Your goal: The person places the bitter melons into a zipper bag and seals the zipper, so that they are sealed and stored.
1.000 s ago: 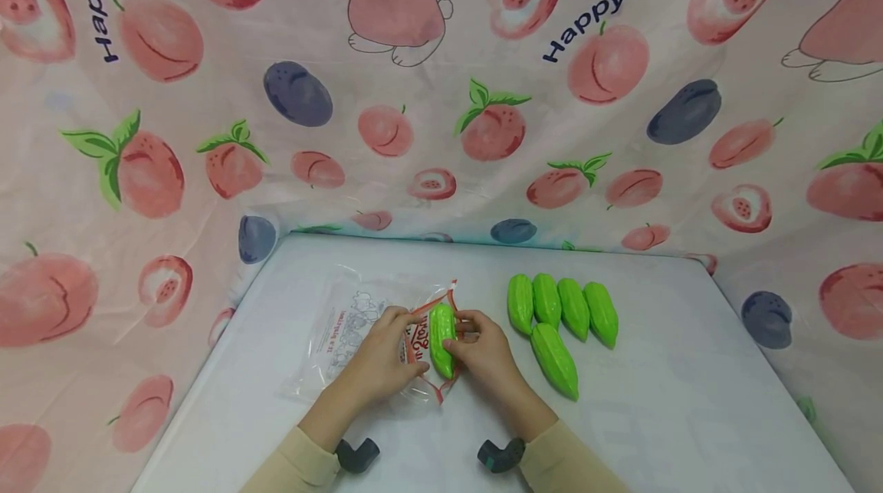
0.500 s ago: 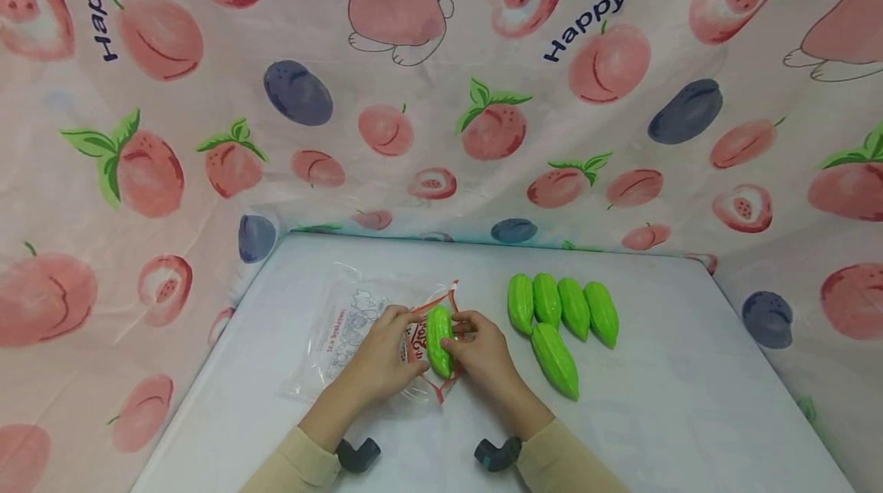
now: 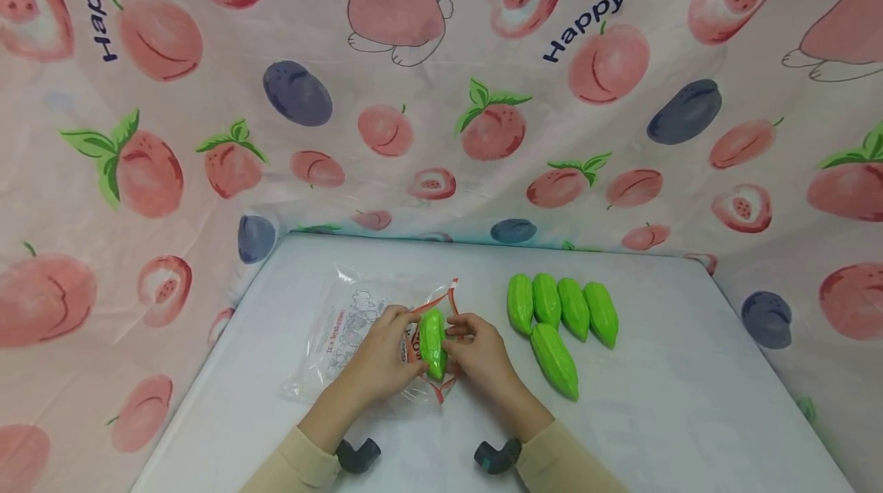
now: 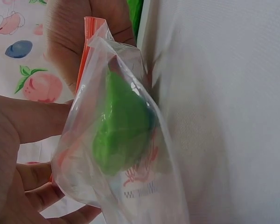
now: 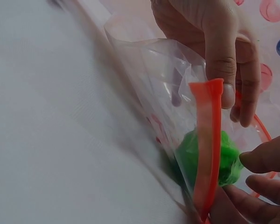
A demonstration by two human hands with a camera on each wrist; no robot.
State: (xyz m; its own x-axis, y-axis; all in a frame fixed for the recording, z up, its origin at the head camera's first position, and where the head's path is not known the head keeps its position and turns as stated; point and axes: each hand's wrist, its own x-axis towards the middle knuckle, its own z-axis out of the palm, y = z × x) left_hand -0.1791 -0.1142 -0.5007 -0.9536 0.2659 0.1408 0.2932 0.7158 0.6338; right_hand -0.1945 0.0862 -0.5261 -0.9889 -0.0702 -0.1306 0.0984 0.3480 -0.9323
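Note:
A clear zip bag with red printing and an orange zip strip lies under my hands. My left hand holds the bag's mouth apart, thumb and fingers spread along its edge. A shiny green star fruit is at the mouth; the left wrist view shows this star fruit through the plastic. My right hand is at its right side, the thumb tip touching its end or very close. The right fingers bend loosely beside the fruit, partly hidden by the bag.
Several green star fruit lie to the right on the white table, most in a row, one in front. A peach-print cloth hangs behind and at the sides. A dark bent piece is at each wrist.
The star fruit has shifted left, further into the bag's mouth. The right fingers have loosened from around it; the left hand has stayed in place.

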